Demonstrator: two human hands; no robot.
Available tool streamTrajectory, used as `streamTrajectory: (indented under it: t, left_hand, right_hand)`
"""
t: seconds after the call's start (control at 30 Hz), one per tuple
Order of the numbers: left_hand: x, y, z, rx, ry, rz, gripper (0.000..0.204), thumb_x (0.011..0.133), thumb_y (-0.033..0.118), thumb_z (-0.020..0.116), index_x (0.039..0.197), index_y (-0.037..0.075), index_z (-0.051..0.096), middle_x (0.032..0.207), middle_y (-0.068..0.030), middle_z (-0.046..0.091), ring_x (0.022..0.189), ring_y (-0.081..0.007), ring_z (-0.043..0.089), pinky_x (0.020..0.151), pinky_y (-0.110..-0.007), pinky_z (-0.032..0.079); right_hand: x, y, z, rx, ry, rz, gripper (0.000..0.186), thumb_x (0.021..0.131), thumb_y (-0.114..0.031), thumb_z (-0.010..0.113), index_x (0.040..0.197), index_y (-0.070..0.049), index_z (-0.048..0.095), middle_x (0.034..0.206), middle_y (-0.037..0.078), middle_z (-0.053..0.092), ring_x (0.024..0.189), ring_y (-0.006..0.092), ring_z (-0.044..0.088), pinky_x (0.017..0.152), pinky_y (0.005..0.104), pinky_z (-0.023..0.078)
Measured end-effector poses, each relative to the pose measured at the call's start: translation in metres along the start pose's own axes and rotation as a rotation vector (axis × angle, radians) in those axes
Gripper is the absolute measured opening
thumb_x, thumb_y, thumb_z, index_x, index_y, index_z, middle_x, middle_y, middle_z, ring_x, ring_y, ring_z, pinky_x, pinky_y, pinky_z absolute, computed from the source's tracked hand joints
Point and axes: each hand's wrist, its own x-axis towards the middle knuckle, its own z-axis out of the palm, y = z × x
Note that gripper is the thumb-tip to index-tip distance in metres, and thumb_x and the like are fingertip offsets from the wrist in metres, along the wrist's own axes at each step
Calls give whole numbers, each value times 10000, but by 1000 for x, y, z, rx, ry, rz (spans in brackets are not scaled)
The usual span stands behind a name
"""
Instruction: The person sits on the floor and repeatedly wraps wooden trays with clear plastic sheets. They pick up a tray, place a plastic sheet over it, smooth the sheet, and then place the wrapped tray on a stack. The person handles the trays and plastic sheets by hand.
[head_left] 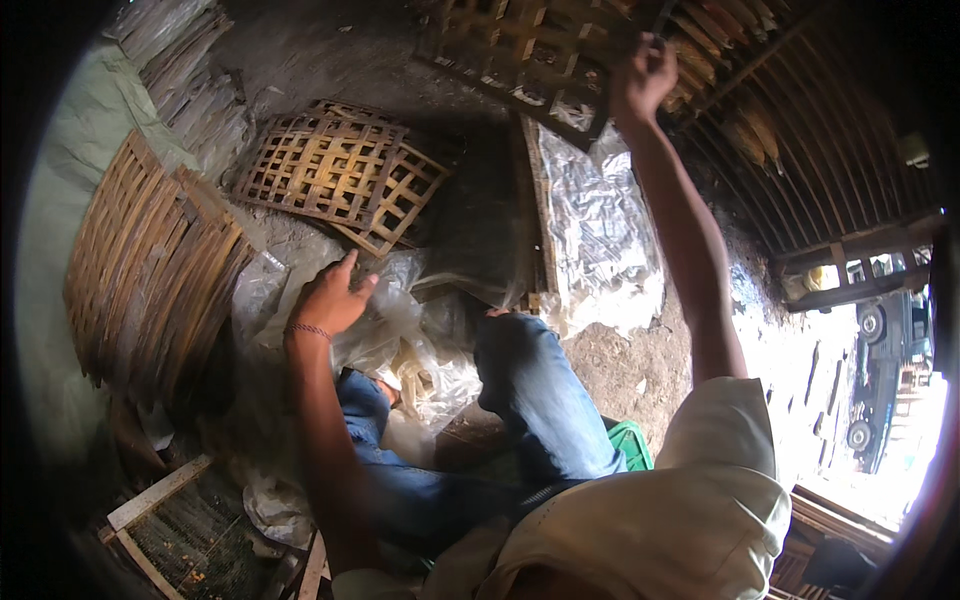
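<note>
My right hand (645,78) is raised at the far right, its fingers closed at the edge of a dark woven bamboo tray (520,45). That tray is tilted and partly cut off by the top of the view. Lower on the left, my left hand (335,298) has its fingers apart and holds nothing. Just beyond its fingertips lie several overlapping woven bamboo trays (320,165) with square openings. To the left of this hand leans a thick stack of similar trays (150,270). Crumpled clear plastic (415,360) spreads between my left hand and my legs.
A plastic-covered stack (600,230) stands ahead of my knees. Racks of slats (810,140) rise at the right, with a parked vehicle (880,370) outside beyond them. A framed mesh screen (190,530) sits at the lower left. Something green (628,445) shows beneath me.
</note>
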Motion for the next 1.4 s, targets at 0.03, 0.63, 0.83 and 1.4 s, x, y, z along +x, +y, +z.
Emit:
streamTrajectory:
  t: [0.03, 0.63, 0.83, 1.4]
  left_hand:
    - [1, -4, 3, 11, 22, 30, 623, 908, 355, 547, 1387, -9, 384, 1337, -261, 478, 1262, -375, 449, 1057, -384, 352]
    - [-5, 2, 23, -75, -31, -28, 666, 903, 400, 556, 1411, 14, 363, 1371, -238, 461, 1274, -339, 453, 1040, -365, 364]
    - [-14, 1, 14, -57, 8, -69, 673, 903, 407, 560, 1418, 24, 358, 1353, -247, 476, 1252, -350, 476, 1025, -369, 379]
    - [-6, 0, 11, -85, 18, -22, 687, 907, 413, 559, 1428, 24, 337, 1368, -255, 456, 1263, -347, 466, 1033, -370, 375]
  right_hand:
    - [17, -13, -31, -111, 56, -89, 180, 949, -203, 558, 887, -34, 544, 647, 17, 540, 598, 93, 464, 551, 275, 411]
    - [-268, 15, -323, -950, -1138, -120, 625, 843, -388, 632, 1346, -87, 413, 1369, 168, 419, 1298, 329, 380, 1105, 523, 273]
    - [-279, 19, -324, -1129, -597, 223, 701, 810, -311, 675, 1370, -63, 335, 1423, 169, 337, 1328, 341, 315, 1098, 503, 213]
    - [-232, 121, -386, -1208, -318, 915, 423, 806, -481, 625, 1088, -166, 647, 1030, 106, 685, 1070, 286, 610, 934, 571, 379]
